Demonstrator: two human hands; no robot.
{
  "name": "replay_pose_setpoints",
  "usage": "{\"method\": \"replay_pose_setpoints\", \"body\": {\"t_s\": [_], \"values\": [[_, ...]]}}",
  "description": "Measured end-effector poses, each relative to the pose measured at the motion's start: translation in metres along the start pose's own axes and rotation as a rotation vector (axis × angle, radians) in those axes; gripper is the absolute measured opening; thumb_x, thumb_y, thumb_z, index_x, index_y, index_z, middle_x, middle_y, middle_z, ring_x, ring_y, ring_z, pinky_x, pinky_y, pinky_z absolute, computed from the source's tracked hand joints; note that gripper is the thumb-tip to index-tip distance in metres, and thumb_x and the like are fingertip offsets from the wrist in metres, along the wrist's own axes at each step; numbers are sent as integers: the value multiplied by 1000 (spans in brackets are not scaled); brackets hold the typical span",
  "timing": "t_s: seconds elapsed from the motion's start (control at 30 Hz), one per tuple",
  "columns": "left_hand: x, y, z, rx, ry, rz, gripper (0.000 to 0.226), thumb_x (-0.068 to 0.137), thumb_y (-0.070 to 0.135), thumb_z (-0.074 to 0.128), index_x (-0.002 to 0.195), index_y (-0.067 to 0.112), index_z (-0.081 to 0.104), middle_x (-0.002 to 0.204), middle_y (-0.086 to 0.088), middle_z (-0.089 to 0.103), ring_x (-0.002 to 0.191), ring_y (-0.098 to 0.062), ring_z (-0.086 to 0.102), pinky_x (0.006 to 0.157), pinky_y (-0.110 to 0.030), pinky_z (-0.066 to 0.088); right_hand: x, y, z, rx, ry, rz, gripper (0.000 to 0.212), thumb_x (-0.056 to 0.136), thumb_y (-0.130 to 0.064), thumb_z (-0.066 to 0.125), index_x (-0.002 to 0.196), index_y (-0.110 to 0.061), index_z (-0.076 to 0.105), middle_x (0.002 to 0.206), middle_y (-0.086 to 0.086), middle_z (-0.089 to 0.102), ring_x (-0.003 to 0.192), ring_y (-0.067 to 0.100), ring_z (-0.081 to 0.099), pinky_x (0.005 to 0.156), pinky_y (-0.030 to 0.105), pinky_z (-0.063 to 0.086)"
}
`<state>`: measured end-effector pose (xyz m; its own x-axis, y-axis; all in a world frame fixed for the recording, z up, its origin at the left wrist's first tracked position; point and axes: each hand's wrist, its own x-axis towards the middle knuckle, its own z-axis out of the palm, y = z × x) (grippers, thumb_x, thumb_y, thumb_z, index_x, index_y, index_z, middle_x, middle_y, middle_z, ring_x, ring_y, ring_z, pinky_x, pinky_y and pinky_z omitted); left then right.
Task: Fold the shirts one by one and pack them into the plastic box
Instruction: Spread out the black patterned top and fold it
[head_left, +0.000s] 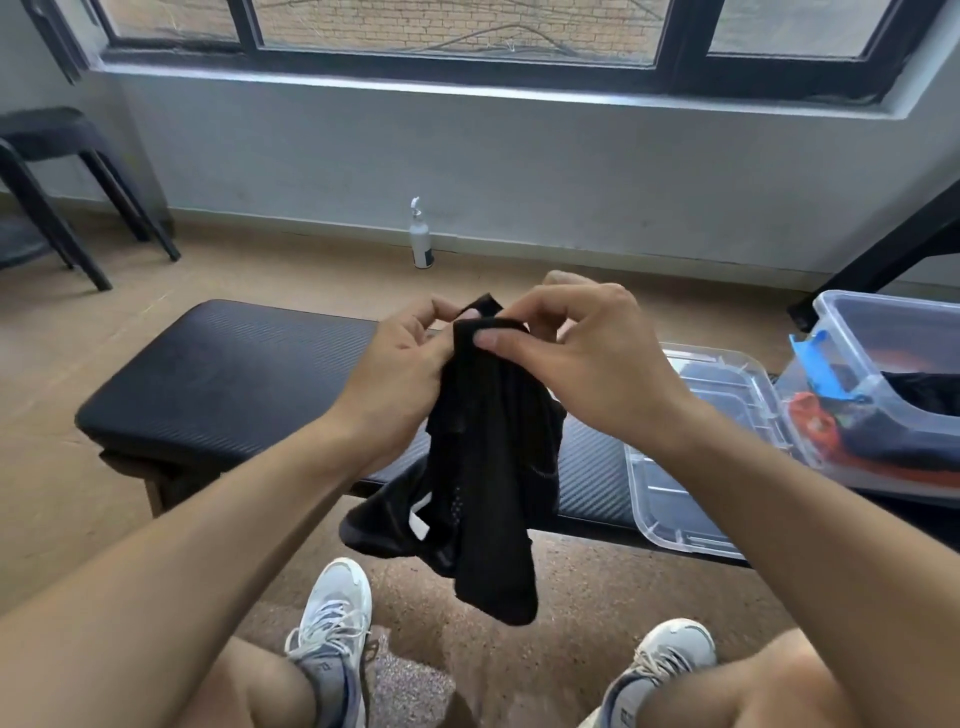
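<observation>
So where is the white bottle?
The white bottle stands on the floor against the far wall under the window, beyond the black bench, near the middle of the head view.

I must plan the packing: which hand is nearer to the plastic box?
Right. The right hand holds the black shirt just left of the box; the left hand holds it farther left.

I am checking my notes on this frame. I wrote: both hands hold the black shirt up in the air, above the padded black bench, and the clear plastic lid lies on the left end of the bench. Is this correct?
One detail is wrong. The head view shows the clear plastic lid on the right end of the padded black bench, not the left. The rest holds: the left hand and right hand hold the black shirt up in the air.
</observation>
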<state>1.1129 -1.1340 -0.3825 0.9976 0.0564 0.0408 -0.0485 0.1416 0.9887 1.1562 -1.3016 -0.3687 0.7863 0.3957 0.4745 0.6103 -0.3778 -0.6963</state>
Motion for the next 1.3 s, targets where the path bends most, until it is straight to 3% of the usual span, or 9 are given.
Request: {"method": "replay_pose_setpoints", "body": {"t_s": [0.23,0.43,0.67,0.8,0.87,1.03,1.13,1.2,1.3], "values": [[-14,0,6,26,-103,-5,44,92,39,60,118,4,61,98,-23,75,93,-33,74,78,-41,60,-1,6,4,51,55,152,16,77,-41,83,71,-31,72,65,-15,66,57,4,54,56,21,42],[-16,0,4,13,-74,34,8,94,12,60,95,5,57,58,-2,70,54,-12,69,48,-18,52,4,9,-3,33,-157,199,22,83,-44,78,71,-26,70,67,-20,60,52,0,51,55,21,39],[-14,-3,-3,36,-164,-43,26,85,24,66,98,2,61,74,-14,73,69,-21,73,58,-22,57,4,18,-13,-15,-292,76,23,85,-51,71,68,-37,66,93,-10,69,88,8,63,75,29,46],[-9,-4,-13,42,-201,-77,18,85,26,67,92,10,67,81,-14,75,76,-20,73,63,-24,58,-1,19,-14,154,-339,156,16,85,-45,75,74,-35,71,98,-7,72,69,17,62,68,42,49],[-7,-4,-13,38,-153,-57,15,83,26,69,89,13,71,86,-16,75,79,-22,73,67,-26,59,-2,21,-17,168,-416,149,18,86,-45,73,79,-28,73,102,-13,71,82,27,67,82,51,52],[3,-3,-18,-21,143,14,17,87,28,68,94,14,71,80,-3,74,74,-14,71,63,-27,58,-10,21,-21,-8,-640,32,20,85,-43,76,74,-28,70,127,-16,61,128,6,49,111,39,38],[18,-5,-37,-80,339,31,10,95,24,66,92,16,70,81,-1,73,70,-12,69,62,-28,59,-15,17,-24,-131,-737,5,25,85,-44,76,67,-38,60,141,-20,52,142,0,26,112,22,27],[28,-10,-55,-92,422,32,10,95,25,66,91,17,70,83,0,73,71,-11,68,66,-29,58,-17,13,-27,-112,-787,-9,26,87,-39,75,66,-35,59,142,-22,51,140,-5,27,106,8,23],[39,-21,-79,-61,508,30,10,95,27,68,89,19,70,77,4,71,68,-9,64,67,-29,56,-18,6,-31,-79,-833,-22,25,90,-34,73,69,-25,63,140,-21,53,138,-4,33,108,13,29]]}}
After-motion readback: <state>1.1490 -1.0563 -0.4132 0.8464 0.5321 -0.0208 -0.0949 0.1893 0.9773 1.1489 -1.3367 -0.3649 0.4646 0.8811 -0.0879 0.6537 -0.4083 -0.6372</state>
